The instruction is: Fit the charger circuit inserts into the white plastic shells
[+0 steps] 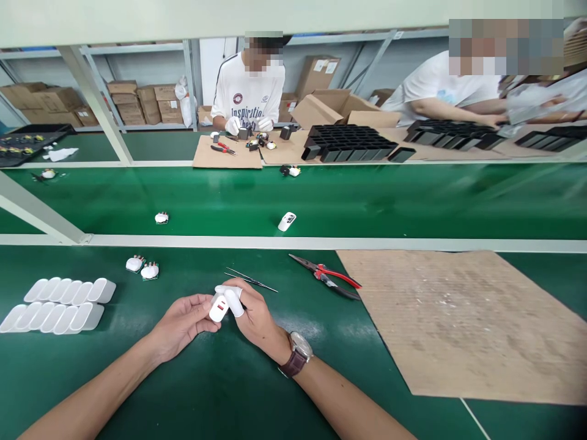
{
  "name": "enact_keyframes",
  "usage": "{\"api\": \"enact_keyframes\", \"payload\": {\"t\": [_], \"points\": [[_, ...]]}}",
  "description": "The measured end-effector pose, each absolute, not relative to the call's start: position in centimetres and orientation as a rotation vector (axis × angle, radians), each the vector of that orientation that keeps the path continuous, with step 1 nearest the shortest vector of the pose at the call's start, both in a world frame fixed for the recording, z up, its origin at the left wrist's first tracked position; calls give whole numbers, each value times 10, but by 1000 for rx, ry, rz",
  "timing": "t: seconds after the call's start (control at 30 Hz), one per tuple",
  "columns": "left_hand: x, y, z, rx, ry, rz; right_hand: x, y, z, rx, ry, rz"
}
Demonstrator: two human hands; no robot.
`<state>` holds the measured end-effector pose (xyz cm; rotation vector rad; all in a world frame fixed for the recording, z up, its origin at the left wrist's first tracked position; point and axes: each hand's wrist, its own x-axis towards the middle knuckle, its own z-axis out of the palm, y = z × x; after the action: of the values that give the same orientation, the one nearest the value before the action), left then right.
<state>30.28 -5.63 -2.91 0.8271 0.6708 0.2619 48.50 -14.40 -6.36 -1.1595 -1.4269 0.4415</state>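
On the green desk [192,391], a cardboard sheet [486,330] reaches the far edge, while the left hand [184,326] and the right hand [257,316], with pliers [320,271] and tweezers [257,283] lying toward that edge, close their fingertips on a white housing [219,311] left of the sheet's left edge.
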Motion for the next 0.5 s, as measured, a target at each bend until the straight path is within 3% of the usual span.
{"api": "enact_keyframes", "payload": {"t": [0.5], "points": [[300,-57,-35,839,680,232,487,-145,-65,-1262,-1385,482]]}}
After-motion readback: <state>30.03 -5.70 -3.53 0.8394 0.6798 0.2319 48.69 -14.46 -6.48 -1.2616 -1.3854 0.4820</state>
